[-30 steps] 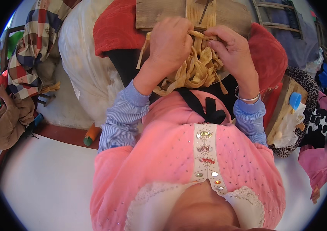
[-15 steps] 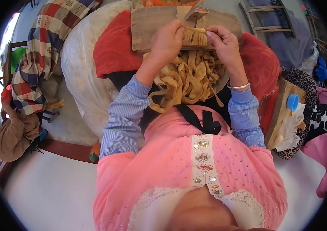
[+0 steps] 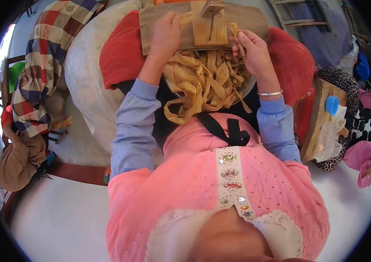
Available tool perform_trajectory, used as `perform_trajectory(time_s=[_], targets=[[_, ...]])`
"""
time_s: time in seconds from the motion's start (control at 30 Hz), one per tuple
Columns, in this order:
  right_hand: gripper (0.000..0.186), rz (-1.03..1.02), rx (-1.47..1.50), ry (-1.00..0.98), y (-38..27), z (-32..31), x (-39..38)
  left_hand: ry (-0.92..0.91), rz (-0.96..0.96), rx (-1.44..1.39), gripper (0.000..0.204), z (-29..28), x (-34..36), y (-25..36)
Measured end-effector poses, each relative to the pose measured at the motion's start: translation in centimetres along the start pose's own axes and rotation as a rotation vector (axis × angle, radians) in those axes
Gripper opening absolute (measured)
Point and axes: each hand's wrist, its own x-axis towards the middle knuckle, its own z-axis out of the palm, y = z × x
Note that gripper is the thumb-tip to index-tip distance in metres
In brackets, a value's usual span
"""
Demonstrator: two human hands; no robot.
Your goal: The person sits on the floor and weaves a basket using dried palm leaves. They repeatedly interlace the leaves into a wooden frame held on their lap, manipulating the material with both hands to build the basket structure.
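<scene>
My left hand (image 3: 166, 36) is closed over the left part of a wooden board (image 3: 159, 16), and a flat yellowish strip (image 3: 187, 18) sticks out from its fingers. Right of the board's middle, my right hand (image 3: 254, 49) pinches another short yellowish-brown strip (image 3: 237, 38) that stands up from the fingertips. Between the hands a paler wooden block (image 3: 201, 32) lies on the board, with a thin dark metal piece (image 3: 212, 26) rising to a small wooden upright (image 3: 214, 6). Below the board, long curled dried-looking strips (image 3: 203, 83) are heaped in a bowl (image 3: 252, 88) on my lap.
Red cloth (image 3: 122, 54) covers my knees either side of the board. A large white sack (image 3: 91, 65) stands on the left, beside a checked cloth (image 3: 41, 56) and another person's brown sleeve (image 3: 17, 159). On the right are a wooden board (image 3: 311, 131) with a blue cup (image 3: 331, 105) and a wooden ladder-like frame (image 3: 299, 11).
My hands have moved apart, the left one leftward. The strip stretched between them is no longer joined; a piece now shows in each hand. At the right edge, a pink-sleeved arm has shifted.
</scene>
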Motion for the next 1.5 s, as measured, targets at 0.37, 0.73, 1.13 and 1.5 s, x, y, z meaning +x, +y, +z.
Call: perform_trajectory(time_s=[0.37,0.73,1.13,1.5], targets=[[0.021,-0.074,-0.079,0.069,1.8,-0.1,-2.7,-0.09,-0.034,0.0,0.036,-1.7,12.5,1.6],[0.031,-0.393,-1.464,-0.233,1.0,1.3,-11.2,-0.104,0.035,0.259,0.022,-7.2,-9.3,4.1],[0.042,-0.393,-1.473,-0.227,1.1,0.0,-13.0,-0.102,0.078,0.941,0.018,-8.1,-16.3,0.9],[0.029,-0.297,-1.322,-0.244,-0.3,1.3,-13.1,-0.115,0.082,-0.959,0.035,-15.8,-13.7,10.7]])
